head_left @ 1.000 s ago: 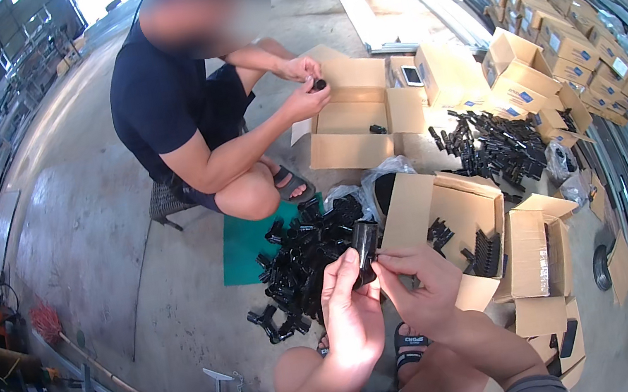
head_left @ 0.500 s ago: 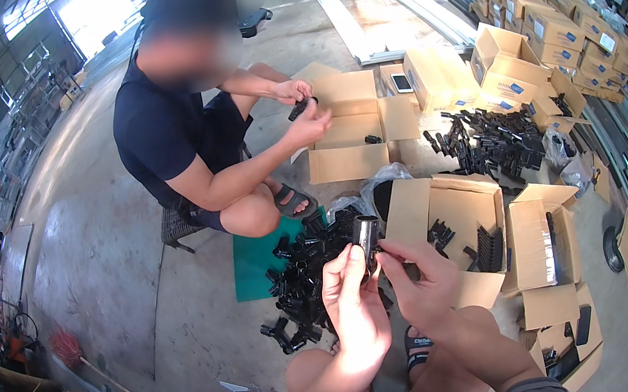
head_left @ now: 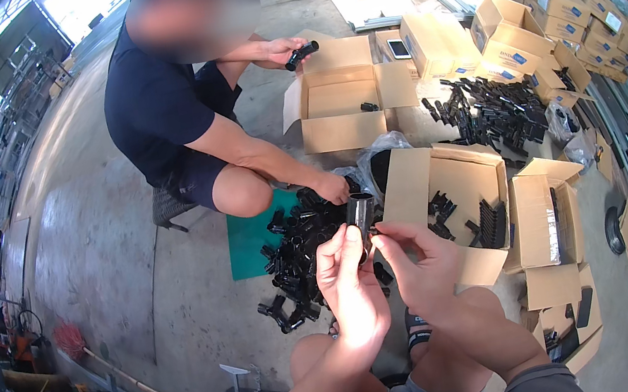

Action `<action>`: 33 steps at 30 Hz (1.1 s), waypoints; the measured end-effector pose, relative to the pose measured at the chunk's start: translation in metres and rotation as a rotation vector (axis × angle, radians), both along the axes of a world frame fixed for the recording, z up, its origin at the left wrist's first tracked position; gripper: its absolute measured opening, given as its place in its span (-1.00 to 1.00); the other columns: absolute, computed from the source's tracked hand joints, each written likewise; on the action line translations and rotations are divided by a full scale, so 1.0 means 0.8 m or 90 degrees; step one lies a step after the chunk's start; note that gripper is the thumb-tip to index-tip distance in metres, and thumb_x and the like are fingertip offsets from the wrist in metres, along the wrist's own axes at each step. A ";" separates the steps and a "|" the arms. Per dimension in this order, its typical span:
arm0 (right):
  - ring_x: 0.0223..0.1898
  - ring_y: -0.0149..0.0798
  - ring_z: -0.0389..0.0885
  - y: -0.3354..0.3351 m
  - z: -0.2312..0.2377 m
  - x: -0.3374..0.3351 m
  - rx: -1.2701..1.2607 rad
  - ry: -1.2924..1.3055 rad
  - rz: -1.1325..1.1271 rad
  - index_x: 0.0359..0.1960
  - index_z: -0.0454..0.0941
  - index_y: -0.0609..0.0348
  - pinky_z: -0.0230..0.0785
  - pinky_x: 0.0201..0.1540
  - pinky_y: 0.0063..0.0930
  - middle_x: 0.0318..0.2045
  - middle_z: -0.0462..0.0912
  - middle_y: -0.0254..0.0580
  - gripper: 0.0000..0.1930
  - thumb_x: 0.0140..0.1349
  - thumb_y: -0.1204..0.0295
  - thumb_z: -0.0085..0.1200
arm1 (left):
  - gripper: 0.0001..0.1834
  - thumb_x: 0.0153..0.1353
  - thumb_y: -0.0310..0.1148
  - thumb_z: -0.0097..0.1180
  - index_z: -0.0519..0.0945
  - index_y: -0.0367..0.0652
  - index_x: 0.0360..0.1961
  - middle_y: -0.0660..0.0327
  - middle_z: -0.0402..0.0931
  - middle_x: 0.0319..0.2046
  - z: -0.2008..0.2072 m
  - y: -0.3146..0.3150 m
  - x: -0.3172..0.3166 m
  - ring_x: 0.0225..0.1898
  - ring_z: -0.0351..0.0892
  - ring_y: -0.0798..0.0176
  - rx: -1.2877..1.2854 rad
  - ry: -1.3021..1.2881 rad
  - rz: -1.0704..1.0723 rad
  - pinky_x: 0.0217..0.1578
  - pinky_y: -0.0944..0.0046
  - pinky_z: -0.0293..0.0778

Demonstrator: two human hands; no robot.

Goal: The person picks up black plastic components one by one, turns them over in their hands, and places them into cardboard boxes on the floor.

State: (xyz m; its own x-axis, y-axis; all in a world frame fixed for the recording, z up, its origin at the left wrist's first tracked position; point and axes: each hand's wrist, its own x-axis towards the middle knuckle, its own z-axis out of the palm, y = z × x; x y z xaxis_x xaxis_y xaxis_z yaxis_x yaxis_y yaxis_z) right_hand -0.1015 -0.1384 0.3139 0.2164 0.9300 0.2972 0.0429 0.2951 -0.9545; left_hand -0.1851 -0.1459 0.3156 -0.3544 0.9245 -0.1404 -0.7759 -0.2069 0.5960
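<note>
My left hand (head_left: 353, 294) grips a glossy black tubular pipe fitting (head_left: 361, 211) upright, its open end up, thumb along its side. Close against that fitting, my right hand (head_left: 425, 267) pinches with thumb and forefinger at its right side; the small dark part between those fingertips is too small to name. Below and beyond my hands lies a heap of black pipe fittings (head_left: 301, 253), partly on a green mat (head_left: 245, 246). Across from me a seated person (head_left: 157, 114) holds another black fitting (head_left: 301, 55) in one hand and reaches into the heap with the other.
At right, an open cardboard box (head_left: 481, 263) holds a few black parts, beside another open box (head_left: 534, 228). Farther off stand an open box (head_left: 345, 136), a pile of black parts (head_left: 489, 115) and stacked cartons (head_left: 549, 3). A long wooden handle (head_left: 150, 384) lies at left.
The other person's one hand has dropped to the heap, while the other still holds a fitting. My hands keep the same fitting with nearly the same grip. The view has tilted slightly downward.
</note>
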 end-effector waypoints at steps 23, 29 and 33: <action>-0.41 -0.46 0.62 0.006 0.001 0.007 -0.114 -0.038 0.038 -0.25 0.67 0.33 0.46 -0.30 -0.56 -0.43 0.71 -0.16 -0.86 0.22 0.50 0.25 | -0.85 0.29 -0.65 0.13 0.58 -0.21 -0.17 0.11 0.64 -0.12 -0.037 0.004 -0.002 -0.12 0.62 0.34 0.055 0.068 0.022 -0.05 0.35 0.52; -0.44 -0.16 0.61 0.012 -0.016 0.003 -0.009 -0.202 0.007 -0.33 0.57 0.29 0.41 -0.35 -0.37 -0.46 0.62 -0.07 -0.84 0.35 0.44 0.05 | -0.86 0.29 -0.64 0.14 0.58 -0.19 -0.18 0.08 0.64 -0.08 -0.046 0.003 -0.002 -0.13 0.62 0.35 0.050 0.064 0.001 -0.05 0.36 0.51; -0.48 -0.05 0.57 0.017 -0.014 0.010 0.130 -0.306 0.037 -0.32 0.54 0.29 0.36 -0.37 -0.29 -0.47 0.58 -0.03 -0.80 0.39 0.40 -0.03 | -0.84 0.27 -0.66 0.16 0.58 -0.19 -0.19 0.09 0.66 -0.11 -0.045 0.004 0.001 -0.15 0.63 0.34 0.054 0.099 0.024 -0.11 0.37 0.50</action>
